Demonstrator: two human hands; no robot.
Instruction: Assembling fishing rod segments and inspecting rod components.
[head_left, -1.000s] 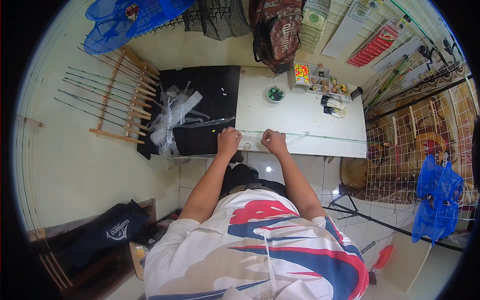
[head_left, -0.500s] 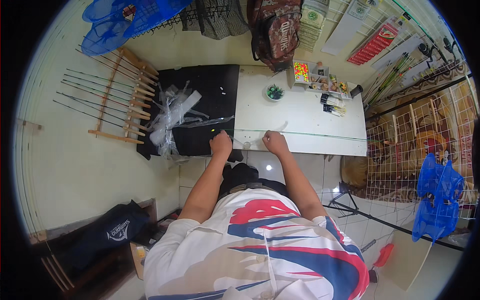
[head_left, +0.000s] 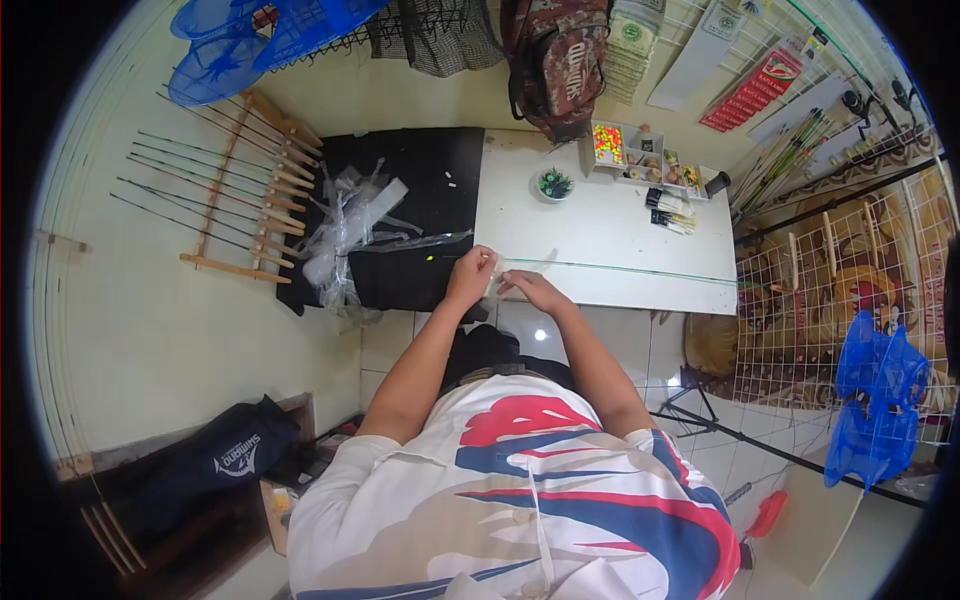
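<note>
1. Shirt (head_left: 530,500) first, since it's closest to the camera: white with red and blue swooshes, filling the bottom of the view, with both forearms reaching up from it toward the table edge.
2. Left hand (head_left: 470,278) and right hand (head_left: 530,290) sit close together at the near edge of the white table (head_left: 620,250), right where it meets the black mat (head_left: 420,200). Fingers of both look pinched together on a small pale strip of something (head_left: 497,280) held between them. Too tiny to say what it is, honestly.
3. A thin rod or line (head_left: 640,270) runs off to the right from the hands, lying along the near side of the white table.
4. On the black mat, just left of the hands, there's a messy heap of clear plastic sleeves (head_left: 345,235).
5. Further left on the floor: a wooden rack (head_left: 250,190) with a row of thin dark rods laid across it.
6. Far side of the white table: a small round dish (head_left: 553,184) with greenish bits, then a compartment box (head_left: 640,160) with colourful small parts, plus a few dark bits beside it.
7. Beyond the table a camo backpack (head_left: 555,60) hangs against the wall, with blue nets (head_left: 260,30) up at top left.
8. Down at lower left, a dark bag (head_left: 220,460) on the floor.
</note>
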